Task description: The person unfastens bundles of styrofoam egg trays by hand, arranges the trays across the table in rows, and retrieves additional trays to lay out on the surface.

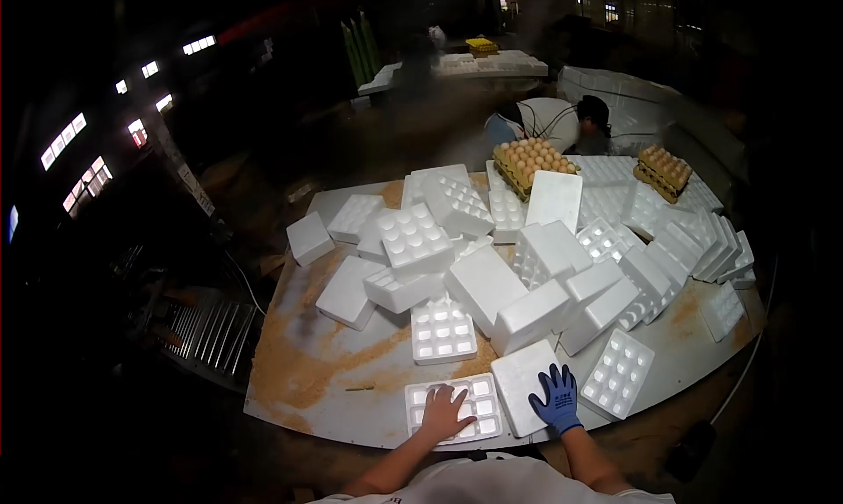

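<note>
My left hand, bare, lies with fingers spread on a white foam egg tray with square hollows at the table's near edge. Just right of it, my right hand wears a blue glove with dark fingertips. Its fingers are apart and rest on the right side of a smooth white foam block. Tray and block lie side by side. Another foam tray with hollows lies to the right of the gloved hand. Behind the left hand is one more hollowed tray.
Many white foam boxes are heaped across the table, which has brown dust on it. Stacked egg trays and a smaller stack stand at the back. A person bends beyond the table. Metal rollers are at left.
</note>
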`<state>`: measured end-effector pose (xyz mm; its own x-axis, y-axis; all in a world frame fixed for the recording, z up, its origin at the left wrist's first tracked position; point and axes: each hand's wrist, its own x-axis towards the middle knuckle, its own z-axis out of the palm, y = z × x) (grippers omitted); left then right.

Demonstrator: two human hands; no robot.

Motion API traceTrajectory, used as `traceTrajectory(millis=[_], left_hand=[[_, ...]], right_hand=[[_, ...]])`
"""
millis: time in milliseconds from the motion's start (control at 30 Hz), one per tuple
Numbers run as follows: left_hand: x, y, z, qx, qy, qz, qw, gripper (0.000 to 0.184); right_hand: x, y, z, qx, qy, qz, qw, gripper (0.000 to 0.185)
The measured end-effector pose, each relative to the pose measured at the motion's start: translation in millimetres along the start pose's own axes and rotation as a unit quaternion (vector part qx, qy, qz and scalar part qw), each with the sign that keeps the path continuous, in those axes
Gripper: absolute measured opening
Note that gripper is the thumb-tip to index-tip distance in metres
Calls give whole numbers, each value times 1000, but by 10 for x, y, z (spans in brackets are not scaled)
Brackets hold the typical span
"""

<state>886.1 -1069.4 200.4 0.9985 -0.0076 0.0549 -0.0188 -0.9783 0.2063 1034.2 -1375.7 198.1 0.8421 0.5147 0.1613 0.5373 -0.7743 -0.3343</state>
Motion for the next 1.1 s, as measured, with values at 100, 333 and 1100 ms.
traceTrajectory(millis=[100, 333, 1100], left_hand=[[-31, 62, -144, 10, -11, 27, 1000, 85], [-330, -338, -75, -15, -52, -107, 993, 84], [-405, -408, -94, 14, -11, -80, 997, 80]], right_hand=[[12, -29, -58, -35, -9, -28, 999, 79], [44, 20, -15, -22, -72, -149, 986, 78], [83, -59, -69, 1, -95, -94, 991, 77]])
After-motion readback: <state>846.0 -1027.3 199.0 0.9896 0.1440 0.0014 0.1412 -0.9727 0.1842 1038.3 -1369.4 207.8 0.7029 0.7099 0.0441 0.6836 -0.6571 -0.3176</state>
